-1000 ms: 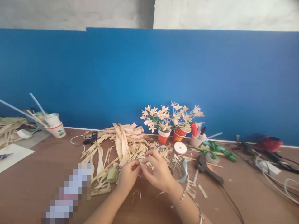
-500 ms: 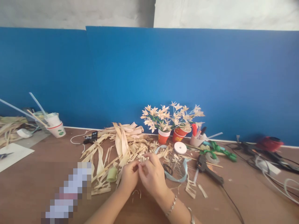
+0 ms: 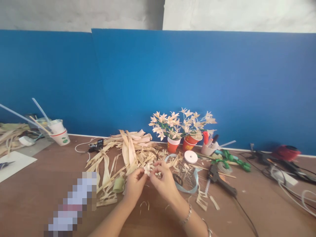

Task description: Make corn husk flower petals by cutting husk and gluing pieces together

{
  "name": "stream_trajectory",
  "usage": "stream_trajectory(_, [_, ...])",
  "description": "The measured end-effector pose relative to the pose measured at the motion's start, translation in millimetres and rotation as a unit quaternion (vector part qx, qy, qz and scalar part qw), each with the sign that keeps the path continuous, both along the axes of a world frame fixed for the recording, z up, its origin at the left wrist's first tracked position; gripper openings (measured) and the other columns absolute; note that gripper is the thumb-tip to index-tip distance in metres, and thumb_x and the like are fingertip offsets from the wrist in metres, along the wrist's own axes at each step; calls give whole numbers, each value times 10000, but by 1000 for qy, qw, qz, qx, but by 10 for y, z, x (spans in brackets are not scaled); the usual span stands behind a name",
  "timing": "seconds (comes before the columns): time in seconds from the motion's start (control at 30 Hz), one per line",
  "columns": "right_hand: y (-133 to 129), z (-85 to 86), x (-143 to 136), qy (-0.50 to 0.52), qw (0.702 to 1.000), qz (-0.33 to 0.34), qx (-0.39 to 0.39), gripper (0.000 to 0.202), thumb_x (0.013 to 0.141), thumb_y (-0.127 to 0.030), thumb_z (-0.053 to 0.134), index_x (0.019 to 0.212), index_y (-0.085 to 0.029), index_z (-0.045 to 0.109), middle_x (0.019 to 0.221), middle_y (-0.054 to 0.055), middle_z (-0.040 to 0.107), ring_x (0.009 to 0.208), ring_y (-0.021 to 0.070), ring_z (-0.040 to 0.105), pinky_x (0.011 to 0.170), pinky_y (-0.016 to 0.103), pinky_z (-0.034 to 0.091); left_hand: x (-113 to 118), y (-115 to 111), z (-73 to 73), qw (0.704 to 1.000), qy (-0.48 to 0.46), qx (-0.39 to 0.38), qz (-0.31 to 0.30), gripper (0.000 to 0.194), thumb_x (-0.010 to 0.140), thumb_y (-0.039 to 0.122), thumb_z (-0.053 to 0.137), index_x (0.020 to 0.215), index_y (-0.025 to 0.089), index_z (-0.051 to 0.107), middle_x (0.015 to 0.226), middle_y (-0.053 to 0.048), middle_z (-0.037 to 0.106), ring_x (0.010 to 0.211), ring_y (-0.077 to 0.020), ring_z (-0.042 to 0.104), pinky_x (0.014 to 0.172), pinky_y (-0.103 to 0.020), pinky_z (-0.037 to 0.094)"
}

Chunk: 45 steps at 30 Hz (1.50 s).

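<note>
A brown wooden table [image 3: 37, 194] fills the near part of the scene, its far edge meeting a blue board [image 3: 197, 82] that runs from left to right — two panels, with a seam left of centre. Above the board is a pale grey wall [image 3: 74, 13] (rough plaster, split by a vertical line). The light is soft and even.
</note>
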State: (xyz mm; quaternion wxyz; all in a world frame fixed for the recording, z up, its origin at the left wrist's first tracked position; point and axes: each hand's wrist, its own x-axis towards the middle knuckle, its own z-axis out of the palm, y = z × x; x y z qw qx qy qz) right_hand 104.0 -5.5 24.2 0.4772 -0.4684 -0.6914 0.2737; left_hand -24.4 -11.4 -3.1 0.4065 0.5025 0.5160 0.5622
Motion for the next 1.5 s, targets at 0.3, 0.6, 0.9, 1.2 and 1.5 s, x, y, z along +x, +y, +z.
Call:
stream_trajectory(0.3, [68, -91, -9, 62, 997, -22, -37, 208, 706, -173, 577, 500, -175, 553, 822, 44, 572, 750, 166, 569, 651, 267, 462, -2, 6, -92, 999, -15, 8, -42, 131, 711, 291, 606, 681, 168, 641, 632, -18, 627, 632, -175, 591, 598, -249, 477])
stream_trajectory(0.6, [145, -84, 69, 77, 995, 9, -68, 98, 643, -139, 563, 554, -179, 549, 831, 41, 567, 755, 175, 550, 710, 299, 446, 1, -9, -34, 995, -29, -4, -91, 131, 724, 274, 606, 670, 173, 669, 626, -16, 645, 586, -163, 599, 578, -253, 485])
stream_trajectory(0.9, [130, -3, 144, 106, 988, 94, -65, 74, 704, -217, 602, 638, -185, 591, 938, 60, 538, 846, 186, 552, 667, 276, 428, -13, 18, -27, 983, -121, -57, -123, 191, 694, 344, 677, 658, 158, 657, 554, -6, 639, 541, -148, 594, 538, -237, 474])
stream_trajectory(1.2, [122, 79, 179, 56, 991, 90, -81, 20, 698, -177, 593, 698, -182, 575, 905, 29, 546, 779, 149, 516, 687, 263, 404, -2, 32, -31, 988, -100, -62, -103, 219, 706, 357, 662, 658, 148, 620, 444, 18, 575, 385, -86, 466, 397, -178, 351])
stream_trajectory(1.5, [80, 63, 91, 23, 981, 77, -175, 184, 676, -279, 648, 538, -158, 628, 887, 45, 539, 853, 181, 537, 806, 294, 390, 7, 43, -19, 986, -146, -47, -61, 122, 633, 265, 695, 633, 151, 651, 525, 21, 608, 459, -102, 507, 448, -194, 405])
